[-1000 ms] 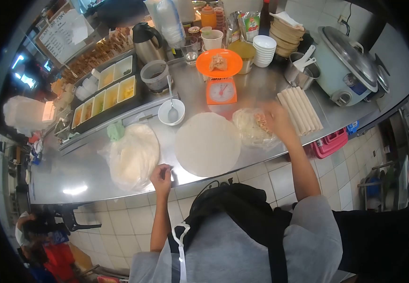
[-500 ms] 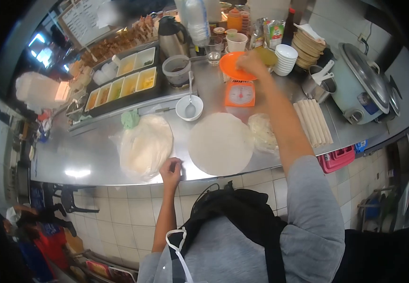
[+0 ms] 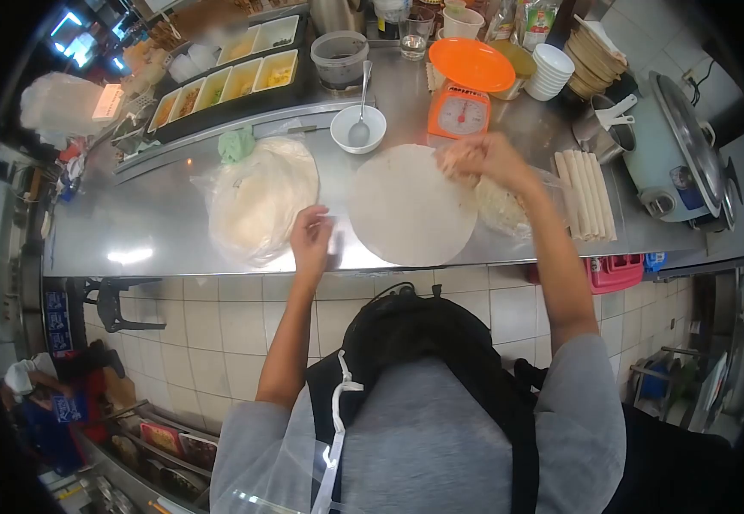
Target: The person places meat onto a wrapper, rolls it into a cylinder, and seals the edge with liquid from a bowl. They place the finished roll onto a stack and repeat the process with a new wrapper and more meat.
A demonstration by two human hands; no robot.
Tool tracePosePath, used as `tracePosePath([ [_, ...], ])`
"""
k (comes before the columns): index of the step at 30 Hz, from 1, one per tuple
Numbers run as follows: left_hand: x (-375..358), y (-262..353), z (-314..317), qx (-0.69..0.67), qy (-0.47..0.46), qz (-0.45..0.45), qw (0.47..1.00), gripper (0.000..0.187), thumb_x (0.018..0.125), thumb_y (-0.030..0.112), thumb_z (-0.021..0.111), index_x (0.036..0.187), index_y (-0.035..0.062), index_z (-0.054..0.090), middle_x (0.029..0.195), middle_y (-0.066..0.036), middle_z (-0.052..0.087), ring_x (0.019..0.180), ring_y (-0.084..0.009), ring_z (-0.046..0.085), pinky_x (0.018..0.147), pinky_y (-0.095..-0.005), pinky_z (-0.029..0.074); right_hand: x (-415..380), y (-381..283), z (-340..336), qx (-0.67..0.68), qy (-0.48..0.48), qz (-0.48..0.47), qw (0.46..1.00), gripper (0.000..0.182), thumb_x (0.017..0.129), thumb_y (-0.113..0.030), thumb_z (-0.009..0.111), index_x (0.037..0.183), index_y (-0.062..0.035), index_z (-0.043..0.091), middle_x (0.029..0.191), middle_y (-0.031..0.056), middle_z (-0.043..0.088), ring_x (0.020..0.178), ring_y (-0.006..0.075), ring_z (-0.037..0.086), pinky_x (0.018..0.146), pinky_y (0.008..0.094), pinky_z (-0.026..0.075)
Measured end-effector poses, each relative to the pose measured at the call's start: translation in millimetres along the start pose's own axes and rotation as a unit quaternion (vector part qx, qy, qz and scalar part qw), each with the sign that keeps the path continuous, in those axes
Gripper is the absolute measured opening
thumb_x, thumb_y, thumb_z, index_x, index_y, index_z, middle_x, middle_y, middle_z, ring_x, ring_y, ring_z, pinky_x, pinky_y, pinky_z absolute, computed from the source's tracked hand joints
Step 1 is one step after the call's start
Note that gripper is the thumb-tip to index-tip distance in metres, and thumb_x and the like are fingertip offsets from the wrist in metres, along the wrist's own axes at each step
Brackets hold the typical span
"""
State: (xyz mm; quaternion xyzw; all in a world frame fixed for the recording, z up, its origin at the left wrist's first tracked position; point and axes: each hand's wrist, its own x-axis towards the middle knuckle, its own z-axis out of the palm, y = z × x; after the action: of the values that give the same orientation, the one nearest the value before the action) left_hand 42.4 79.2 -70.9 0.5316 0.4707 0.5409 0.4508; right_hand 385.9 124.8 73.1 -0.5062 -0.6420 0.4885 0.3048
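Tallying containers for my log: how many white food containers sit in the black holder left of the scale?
7: five side by side in the near row, two behind its right half in the far row; others may be hidden.

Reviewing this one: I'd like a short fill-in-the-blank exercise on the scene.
1. Filling is held in the ____ hand.
2. The flat wrapper has a ____ outline.
3. A spoon rests in the white ____.
4. The plate on the kitchen scale is coloured ____.

Missing words: right; round; bowl; orange.
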Motion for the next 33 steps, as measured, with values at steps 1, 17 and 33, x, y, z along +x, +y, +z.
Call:
tracePosePath([
  [1, 4, 11, 9, 0.002, -0.001, 0.0, 1.0, 0.026, 0.083, 0.002, 0.062, 0.109, 0.0029, 0.059, 0.109, -0.008, 0.06, 0.094, -0.0153, 0.059, 0.082, -0.0286, 0.047, -3, 8, 17, -0.03, 0.013, -0.001, 0.999, 0.025, 0.076, -0.003, 0.066, 0.101, 0.0004, 0.067, 0.086, 0.0047, 0.069, 0.074, 0.0099, 0.064, 0.068, 0.0234, 0.051],
  [17, 30, 31, 80, 0.132, -0.345, 0.075, 0.926, 0.029, 0.078, 0.011, 0.071, 0.103, -0.0008, 0.065, 0.106, -0.012, 0.064, 0.085, -0.0218, 0.064, 0.075, -0.0291, 0.051, -39, 87, 136, -0.172, 0.186, -0.151, 0.955, 0.021, 0.073, -0.003, 0.069, 0.094, -0.0037, 0.068, 0.1, 0.0111, 0.059, 0.089, 0.024, 0.06, 0.08, 0.034, 0.049],
  [33, 7, 23, 78, 0.177, -0.232, 0.148, 0.945, 0.068, 0.066, 0.013, 0.08, 0.127, 0.0044, 0.05, 0.118, -0.015, 0.057, 0.108, -0.0281, 0.056, 0.094, -0.0368, 0.045, -27, 82, 110, -0.159, 0.063, -0.149, 0.974, 0.054, 0.063, -0.011, 0.078, 0.113, -0.002, 0.061, 0.111, 0.0116, 0.058, 0.106, 0.0296, 0.052, 0.09, 0.036, 0.045],
])
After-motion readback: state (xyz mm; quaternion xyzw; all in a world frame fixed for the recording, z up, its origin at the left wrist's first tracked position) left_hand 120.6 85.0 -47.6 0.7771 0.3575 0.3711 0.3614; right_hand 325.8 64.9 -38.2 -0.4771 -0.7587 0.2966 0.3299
